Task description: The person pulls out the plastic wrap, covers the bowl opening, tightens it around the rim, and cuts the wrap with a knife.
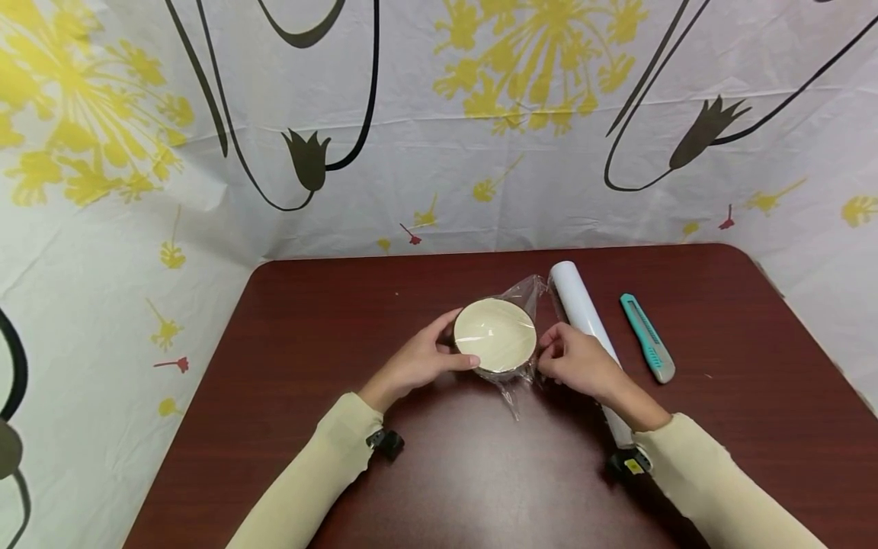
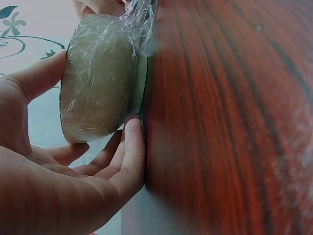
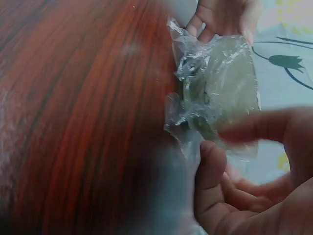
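A cream-coloured bowl (image 1: pixel 494 335) stands on the table with clear plastic wrap (image 1: pixel 527 293) stretched over its top. My left hand (image 1: pixel 428 354) holds the bowl from the left, thumb at the rim and fingers around the side and base. At the bowl's right side, my right hand (image 1: pixel 572 358) has curled fingers and pinches a loose edge of the wrap. In the right wrist view, crumpled wrap (image 3: pixel 183 105) bunches along the bowl's lower side (image 3: pixel 234 83). The left wrist view shows wrinkled film clinging to the bowl's wall (image 2: pixel 98 83).
A white roll (image 1: pixel 583 301) lies lengthwise to the right, partly under the right forearm. Beyond it is a teal utility knife (image 1: pixel 647 338). The dark red wooden table (image 1: pixel 329 320) meets a flower-patterned cloth (image 1: pixel 411 152) at its far edge.
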`<state>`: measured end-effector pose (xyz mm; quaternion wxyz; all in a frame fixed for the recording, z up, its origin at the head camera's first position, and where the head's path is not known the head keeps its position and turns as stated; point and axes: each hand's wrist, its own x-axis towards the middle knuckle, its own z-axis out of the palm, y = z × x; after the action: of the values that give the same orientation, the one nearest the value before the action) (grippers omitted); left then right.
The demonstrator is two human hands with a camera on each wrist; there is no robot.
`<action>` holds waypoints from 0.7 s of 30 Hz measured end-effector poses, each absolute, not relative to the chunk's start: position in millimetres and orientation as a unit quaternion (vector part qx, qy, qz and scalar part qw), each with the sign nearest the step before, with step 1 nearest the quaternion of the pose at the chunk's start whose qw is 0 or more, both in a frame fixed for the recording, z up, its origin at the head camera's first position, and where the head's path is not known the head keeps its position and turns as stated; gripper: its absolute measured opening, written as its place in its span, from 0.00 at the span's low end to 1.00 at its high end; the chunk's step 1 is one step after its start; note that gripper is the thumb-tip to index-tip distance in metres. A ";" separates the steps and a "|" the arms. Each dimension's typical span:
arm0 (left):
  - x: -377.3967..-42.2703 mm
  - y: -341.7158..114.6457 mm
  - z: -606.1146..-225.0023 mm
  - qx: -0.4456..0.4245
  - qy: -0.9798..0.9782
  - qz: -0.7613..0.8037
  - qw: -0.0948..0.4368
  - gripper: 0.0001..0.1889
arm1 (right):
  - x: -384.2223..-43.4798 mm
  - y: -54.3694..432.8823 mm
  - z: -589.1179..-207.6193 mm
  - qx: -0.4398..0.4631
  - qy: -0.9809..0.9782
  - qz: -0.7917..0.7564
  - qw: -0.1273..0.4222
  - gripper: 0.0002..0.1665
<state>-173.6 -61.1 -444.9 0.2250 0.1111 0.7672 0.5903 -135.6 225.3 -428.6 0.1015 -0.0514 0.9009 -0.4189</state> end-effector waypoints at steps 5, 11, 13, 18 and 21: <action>-173.6 -61.7 -444.2 0.108 0.774 0.584 0.219 0.50 | -128.8 220.8 -422.7 -0.087 0.927 -0.338 0.135 0.24; -173.7 -60.2 -445.3 0.113 0.768 0.590 0.224 0.50 | -121.8 212.6 -416.7 -0.117 0.924 -0.328 0.160 0.19; -173.5 -59.8 -445.4 0.113 0.766 0.592 0.225 0.50 | -120.7 211.0 -416.8 -0.115 0.916 -0.344 0.173 0.21; -173.0 -60.5 -444.9 0.112 0.770 0.588 0.220 0.50 | -120.6 205.3 -423.4 -0.089 0.905 -0.368 0.195 0.30; -173.1 -60.6 -445.2 0.114 0.770 0.588 0.220 0.50 | -121.3 200.9 -428.6 -0.089 0.911 -0.356 0.190 0.31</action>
<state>-173.1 -60.6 -445.2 0.2195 0.1141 0.7703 0.5877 -121.3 200.9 -428.6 0.1898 -0.0892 0.9108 -0.3556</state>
